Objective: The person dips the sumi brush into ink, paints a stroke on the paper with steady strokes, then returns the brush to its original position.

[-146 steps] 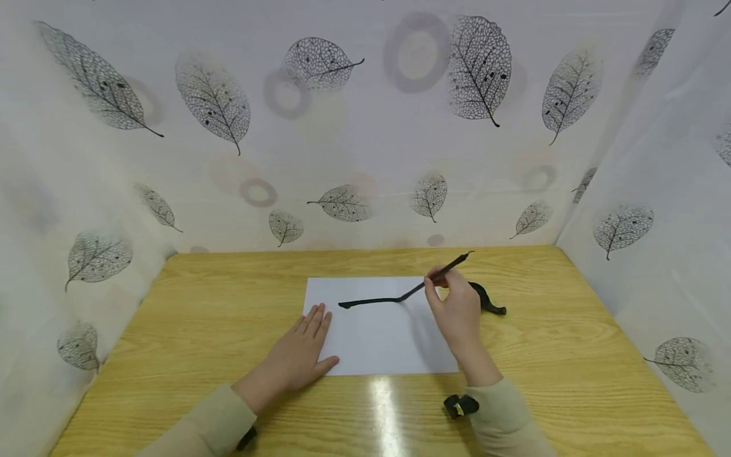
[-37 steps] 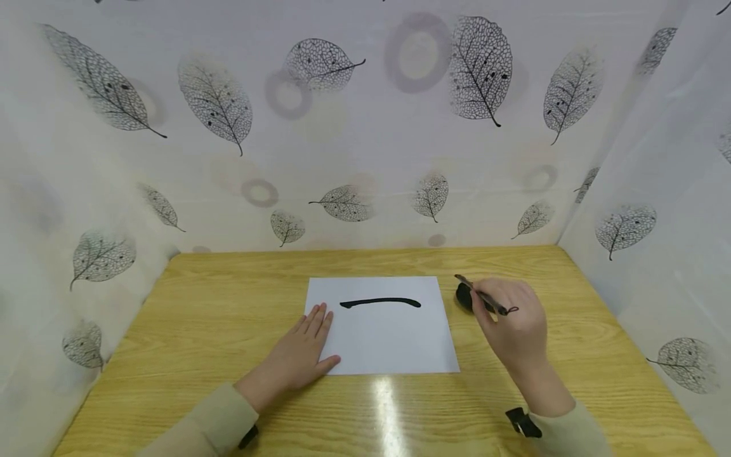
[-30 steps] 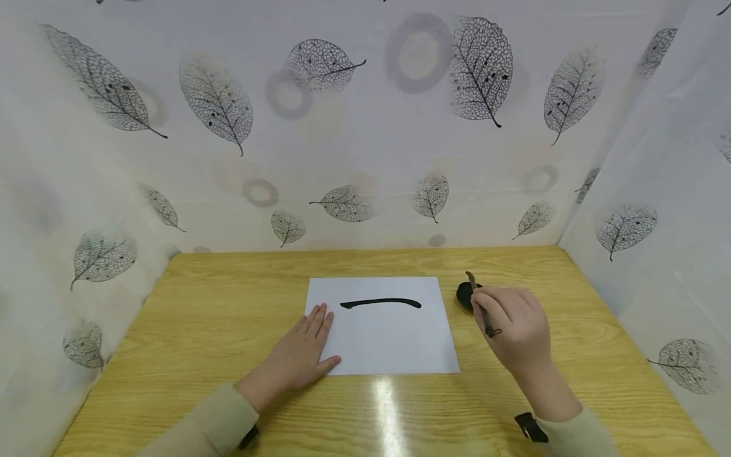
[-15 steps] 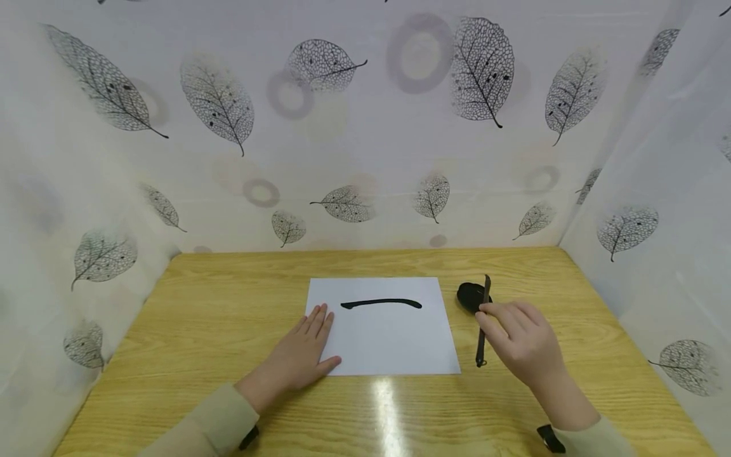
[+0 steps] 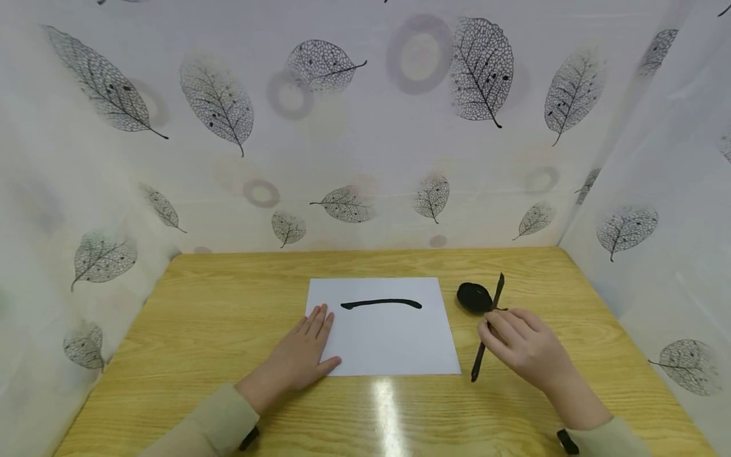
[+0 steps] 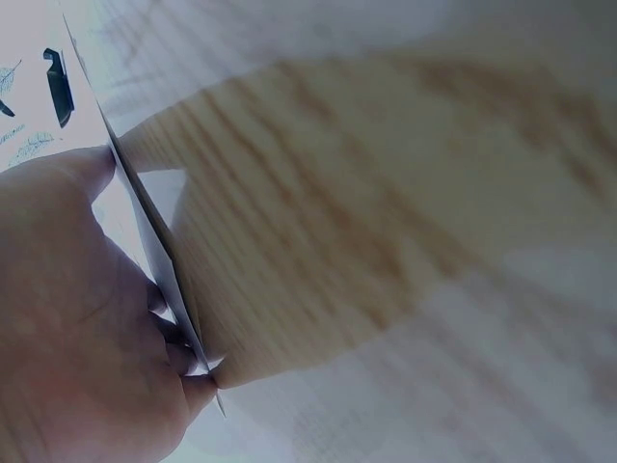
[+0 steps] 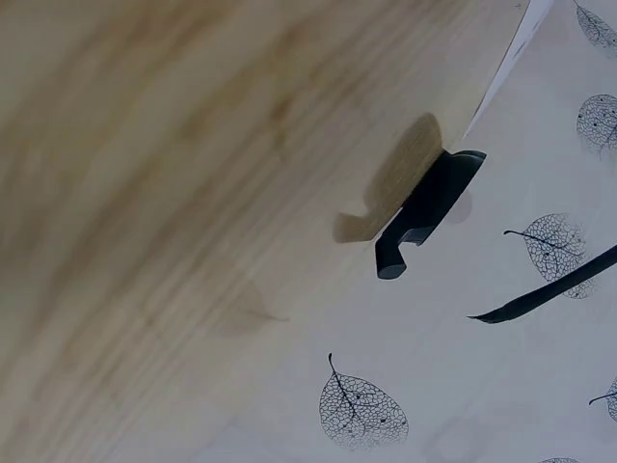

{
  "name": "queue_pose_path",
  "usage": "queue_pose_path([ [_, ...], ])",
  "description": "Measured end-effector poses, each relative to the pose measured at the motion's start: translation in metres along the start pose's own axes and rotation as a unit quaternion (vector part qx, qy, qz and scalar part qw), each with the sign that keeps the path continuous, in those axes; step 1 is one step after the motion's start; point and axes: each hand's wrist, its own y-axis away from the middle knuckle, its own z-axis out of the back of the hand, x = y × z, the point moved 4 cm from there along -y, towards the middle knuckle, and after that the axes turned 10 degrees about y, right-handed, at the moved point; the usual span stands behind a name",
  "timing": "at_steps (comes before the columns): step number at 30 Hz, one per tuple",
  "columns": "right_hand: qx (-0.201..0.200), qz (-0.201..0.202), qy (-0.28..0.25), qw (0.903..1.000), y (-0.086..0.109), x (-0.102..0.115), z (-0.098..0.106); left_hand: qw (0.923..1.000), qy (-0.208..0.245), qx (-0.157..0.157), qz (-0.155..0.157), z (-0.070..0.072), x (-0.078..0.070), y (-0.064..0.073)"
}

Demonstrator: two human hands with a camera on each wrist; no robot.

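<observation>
A white sheet of paper (image 5: 394, 349) bears one long black brush stroke (image 5: 382, 303) across its upper half. My left hand (image 5: 299, 352) lies flat on the paper's left edge, fingers spread; the left wrist view shows the same hand (image 6: 87, 318) at the sheet's edge. Between thumb and fingers my right hand (image 5: 525, 346) pinches a dark ink brush (image 5: 478, 362) by its middle, its tapered tip pointing away from me. Just beyond that hand sits a black ink dish (image 5: 473, 297), its short handle mostly hidden. In the right wrist view appear the brush (image 7: 549, 291) and dish (image 7: 443, 193).
The wooden table (image 5: 228, 298) carries the paper in the middle and the dish to its right. Pale curtains (image 5: 365, 146) with leaf prints stand along the back and both sides.
The stroke has grown rightward, and my right hand has left the paper for the dish's side, drawing back slightly. The brush has swung round, tip now away from me. My left hand stays put.
</observation>
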Motion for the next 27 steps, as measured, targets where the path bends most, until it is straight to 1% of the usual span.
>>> queue_pose_path([
  [5,0.026,0.03,0.001,0.9992,0.01,0.0,0.0,1.0,0.005,0.003,0.001,0.0,0.0,0.001],
  [13,0.07,0.071,-0.016,0.9949,0.028,0.001,-0.004,1.0,0.005,-0.004,-0.005,0.0,0.0,0.0],
  [17,0.103,0.102,-0.012,0.9894,0.04,0.002,-0.008,0.9999,0.004,-0.006,-0.008,-0.001,0.001,0.0],
  [20,0.126,0.129,-0.012,0.9835,0.047,0.004,-0.012,0.9999,0.004,-0.006,-0.008,-0.001,0.001,0.0],
  [22,0.133,0.141,-0.019,0.9808,0.051,0.006,-0.014,0.9999,0.004,-0.006,-0.008,-0.001,0.001,0.0],
  [27,0.136,0.161,-0.034,0.9769,0.056,0.009,-0.014,1.0,0.005,-0.005,-0.006,0.001,0.0,0.001],
])
